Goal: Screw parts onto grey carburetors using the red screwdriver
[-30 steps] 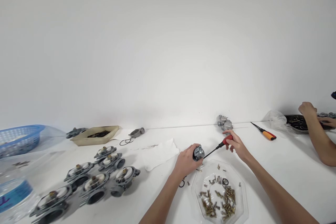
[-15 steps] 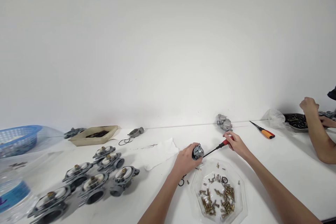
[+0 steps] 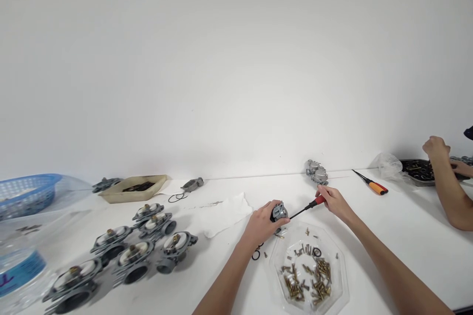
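My left hand [image 3: 263,222] is closed around a grey metal carburetor [image 3: 280,211], which stands tilted on the white table. In my right hand [image 3: 332,202] is the red handle of a screwdriver [image 3: 308,206]. Its dark shaft points down and left, and the tip meets the lower right side of the carburetor; the exact contact is too small to make out. Just in front of both hands lies a clear plastic tray [image 3: 342,275] with many brass screws [image 3: 293,285] and a black O-ring [image 3: 317,252]. Another ring [image 3: 255,255] rests beside the tray.
Several carburetor bodies [image 3: 135,258] stand at left, near a bottle [image 3: 22,270], a blue basket [image 3: 29,192] and a beige tray [image 3: 107,196]. A white cloth [image 3: 227,214] lies mid-table. Behind are finished-looking carburetors [image 3: 317,172] and screwdrivers [image 3: 374,184]. A co-worker's arm [image 3: 445,187] is at right.
The screwdriver stays at the carburetor; my right hand's fingers have shifted slightly on its handle. The view has moved a little. My left hand keeps its hold.
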Available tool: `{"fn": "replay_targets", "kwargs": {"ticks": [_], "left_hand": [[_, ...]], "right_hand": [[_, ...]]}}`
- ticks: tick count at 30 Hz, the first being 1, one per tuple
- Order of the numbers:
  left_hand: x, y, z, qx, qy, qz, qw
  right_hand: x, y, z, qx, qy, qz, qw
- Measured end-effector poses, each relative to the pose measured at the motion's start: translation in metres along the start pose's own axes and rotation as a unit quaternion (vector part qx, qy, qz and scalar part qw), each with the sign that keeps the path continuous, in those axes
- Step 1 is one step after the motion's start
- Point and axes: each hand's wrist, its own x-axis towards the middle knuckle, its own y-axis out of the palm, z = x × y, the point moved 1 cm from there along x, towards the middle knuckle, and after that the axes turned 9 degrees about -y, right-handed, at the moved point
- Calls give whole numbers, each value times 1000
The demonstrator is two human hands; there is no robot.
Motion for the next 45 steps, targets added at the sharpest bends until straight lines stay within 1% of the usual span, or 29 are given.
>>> {"fn": "replay_targets", "kwargs": {"ticks": [2,4,6,9,11,13,14,16,18,20,23,25,27,30,32,35,37,39,42,44,45], "left_hand": [[0,0,0,3,-2,1,1000],[0,-1,0,5,-8,2,1000],[-1,-1,-1,6,-13,7,1000],[-1,-3,-3,8,-21,15,1000],[-1,-3,-4,13,-27,21,999],[-1,-4,-5,15,-30,23,999],[-1,-4,-6,16,-29,24,999],[-1,-4,-6,16,-27,24,999],[-1,-4,-7,17,-24,24,999],[-1,-5,-7,17,-22,26,999],[-1,-4,-7,18,-24,27,999],[-1,-4,-7,20,-27,27,999],[-1,-4,-7,20,-25,26,999],[-1,-3,-6,20,-23,23,999],[-1,-3,-5,20,-23,20,999],[-1,-2,-4,16,-20,14,1000],[0,-3,-5,14,-18,15,1000],[0,-3,-5,14,-19,18,1000],[-1,-4,-6,12,-21,21,999],[-1,-4,-6,12,-21,19,1000],[-1,-4,-6,13,-21,18,1000]], "right_hand": [[0,-1,0,-17,-10,-5,1000],[0,-1,0,-1,-21,11,1000],[-1,-1,0,9,-15,20,1000],[-2,0,1,-52,-8,-5,999],[-3,0,3,-78,-32,-19,996],[-4,1,5,-45,-53,-7,998],[-4,2,5,-20,-52,1,998],[-4,2,4,2,-26,2,1000],[-4,0,2,-27,-3,-11,1000],[-3,-2,1,-55,-3,-13,998],[-3,-3,1,-10,-11,14,1000],[-3,-3,1,19,12,18,1000],[-2,-2,0,-8,29,11,999],[0,-2,-3,-62,8,3,998],[0,-2,-4,-48,-12,17,999],[-1,-5,-5,-33,13,35,999],[0,-6,-5,-68,32,31,997],[0,-7,-4,-94,24,22,995],[-1,-5,-2,-57,-8,28,998],[-2,-4,-2,-26,-4,35,999],[-2,-5,-3,-29,6,32,999]]}}
